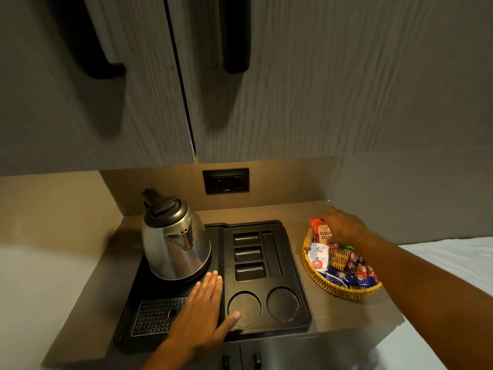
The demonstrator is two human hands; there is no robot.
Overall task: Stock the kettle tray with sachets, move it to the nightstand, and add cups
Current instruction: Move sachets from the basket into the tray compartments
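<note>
A black kettle tray [290,263] lies on the brown counter, with a steel kettle [174,241] on its left half. Three short slots [248,253], one long slot and two round cup wells [244,308] on the right half hold nothing. My left hand [202,313] rests flat on the tray's front, fingers spread. To the right a wicker basket [344,289] holds several sachets. My right hand [342,227] reaches into its far side, fingers closed on red tea sachets [321,232].
Cabinet doors with black handles [236,36] hang above the counter. A black wall socket [226,180] sits behind the tray. A perforated metal drip grate [154,316] fills the tray's front left. White bedding [453,265] lies to the right of the counter.
</note>
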